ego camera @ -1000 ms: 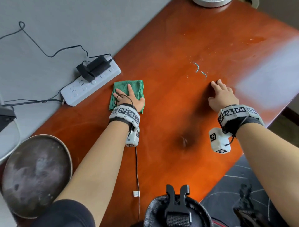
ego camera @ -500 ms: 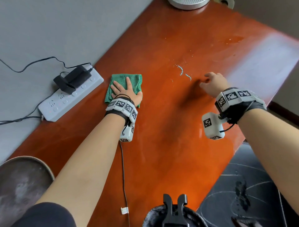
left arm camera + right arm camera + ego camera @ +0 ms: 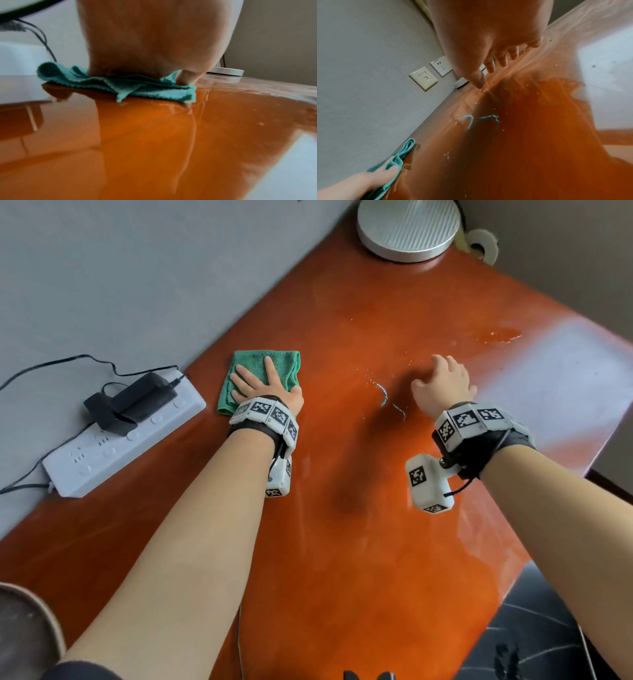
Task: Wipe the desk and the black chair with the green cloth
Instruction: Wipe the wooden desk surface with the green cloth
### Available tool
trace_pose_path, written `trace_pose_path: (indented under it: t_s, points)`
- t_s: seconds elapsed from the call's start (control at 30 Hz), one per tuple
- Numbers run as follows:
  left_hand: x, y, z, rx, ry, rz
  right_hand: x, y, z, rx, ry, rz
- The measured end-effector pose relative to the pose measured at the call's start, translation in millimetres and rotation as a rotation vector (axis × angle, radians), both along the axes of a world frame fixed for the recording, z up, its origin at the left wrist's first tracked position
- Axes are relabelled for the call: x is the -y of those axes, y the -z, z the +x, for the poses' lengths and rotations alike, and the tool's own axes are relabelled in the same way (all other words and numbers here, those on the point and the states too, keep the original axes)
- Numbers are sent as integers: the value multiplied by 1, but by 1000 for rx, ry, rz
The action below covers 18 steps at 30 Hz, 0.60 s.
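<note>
A folded green cloth (image 3: 260, 368) lies on the glossy orange-brown desk (image 3: 342, 559), close to its left edge. My left hand (image 3: 265, 386) presses flat on the cloth with straight, spread fingers. In the left wrist view the palm (image 3: 154, 40) bears down on the bunched cloth (image 3: 145, 89). My right hand (image 3: 442, 383) is to the right over bare desk, fingers loosely curved and holding nothing. Its thumb tip (image 3: 479, 82) touches the wood. Between the hands lie two thin blue-green threads (image 3: 385, 397) and pale specks. The black chair is not identifiable in view.
A white power strip (image 3: 130, 440) with a black adapter (image 3: 137, 402) and cables lies left of the desk. At the far end stand a round white base (image 3: 407, 227) and a tape roll (image 3: 483, 244). A round dish (image 3: 24, 635) is at lower left; dark floor (image 3: 548, 628) lies beyond the right edge.
My left hand has slid the cloth farther along the desk, past the end of the power strip. My right hand has lifted off its flat rest and moved slightly forward.
</note>
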State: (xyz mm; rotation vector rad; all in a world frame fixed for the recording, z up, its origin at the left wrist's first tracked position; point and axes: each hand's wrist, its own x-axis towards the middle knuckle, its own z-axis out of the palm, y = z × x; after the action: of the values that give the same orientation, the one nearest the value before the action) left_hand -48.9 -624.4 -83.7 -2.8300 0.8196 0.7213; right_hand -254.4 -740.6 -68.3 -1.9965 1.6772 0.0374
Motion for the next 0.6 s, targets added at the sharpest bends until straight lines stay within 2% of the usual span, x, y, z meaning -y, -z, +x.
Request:
trace_pose_path:
  t_s: [0.17, 0.37, 0.6]
  points:
    - [17, 0, 22, 0, 1, -3, 15, 7, -3, -53, -54, 3]
    - [39, 4, 44, 24, 56, -11, 17, 14, -17, -142, 156, 96]
    - [88, -2, 57, 38, 234, 36, 45, 12, -26, -127, 147, 90]
